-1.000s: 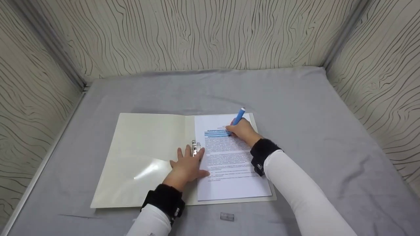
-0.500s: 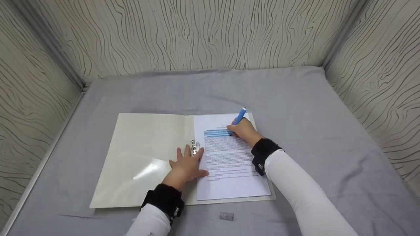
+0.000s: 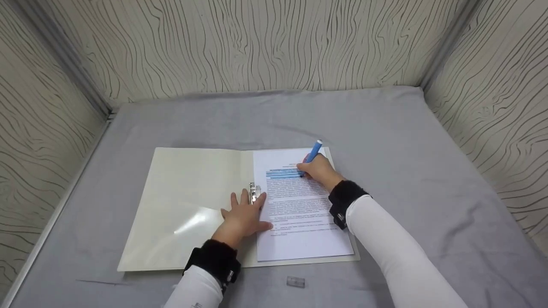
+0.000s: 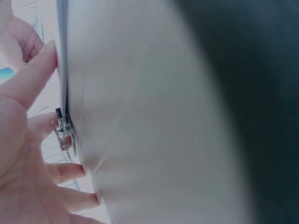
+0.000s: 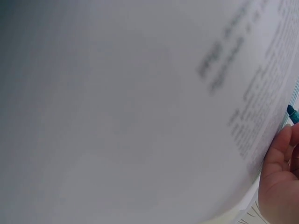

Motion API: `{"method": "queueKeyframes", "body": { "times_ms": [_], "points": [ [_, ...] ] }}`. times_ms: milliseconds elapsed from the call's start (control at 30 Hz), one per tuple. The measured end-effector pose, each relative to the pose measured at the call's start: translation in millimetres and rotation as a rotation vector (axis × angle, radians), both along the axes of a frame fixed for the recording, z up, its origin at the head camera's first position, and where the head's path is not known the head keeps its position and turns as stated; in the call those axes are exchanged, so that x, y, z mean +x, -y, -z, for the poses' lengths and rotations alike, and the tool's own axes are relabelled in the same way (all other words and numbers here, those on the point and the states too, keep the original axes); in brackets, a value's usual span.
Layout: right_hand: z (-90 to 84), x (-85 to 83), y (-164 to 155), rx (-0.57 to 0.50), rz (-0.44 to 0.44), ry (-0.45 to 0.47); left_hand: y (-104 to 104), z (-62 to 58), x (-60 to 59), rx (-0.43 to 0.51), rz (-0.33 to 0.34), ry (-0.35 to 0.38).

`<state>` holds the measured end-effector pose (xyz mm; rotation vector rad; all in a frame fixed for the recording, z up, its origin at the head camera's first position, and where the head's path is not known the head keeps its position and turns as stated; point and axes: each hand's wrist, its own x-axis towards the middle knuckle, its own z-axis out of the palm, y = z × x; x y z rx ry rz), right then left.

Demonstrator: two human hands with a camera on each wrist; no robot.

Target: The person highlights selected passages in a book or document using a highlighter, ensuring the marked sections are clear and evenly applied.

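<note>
Head view, nearest first: a small clear cap (image 3: 296, 282) lies on the grey worktop (image 3: 406, 141). Beyond it, the left hand (image 3: 243, 216) rests flat, fingers straight, beside the metal clip (image 3: 253, 192) of the open cream folder (image 3: 188, 205). Farther off, the right hand (image 3: 320, 170) grips a blue highlighter (image 3: 312, 155), tip on the printed page (image 3: 299, 214), barrel slanting up and away to the right; the marked blue lines run leftward from the tip.

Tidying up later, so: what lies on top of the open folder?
On the folder: a printed sheet, the left hand flat beside the metal clip. Beneath the sheet is hidden.
</note>
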<state>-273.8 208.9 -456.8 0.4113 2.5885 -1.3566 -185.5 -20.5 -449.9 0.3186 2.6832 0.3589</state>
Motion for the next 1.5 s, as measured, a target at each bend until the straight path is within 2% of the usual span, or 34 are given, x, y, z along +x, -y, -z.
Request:
{"method": "queueKeyframes", "body": {
  "times_ms": [1500],
  "points": [
    [0.5, 2.3, -11, -0.028, 0.030, -0.016, -1, 2.3, -0.3, 0.008, -0.013, -0.008]
  ]
}}
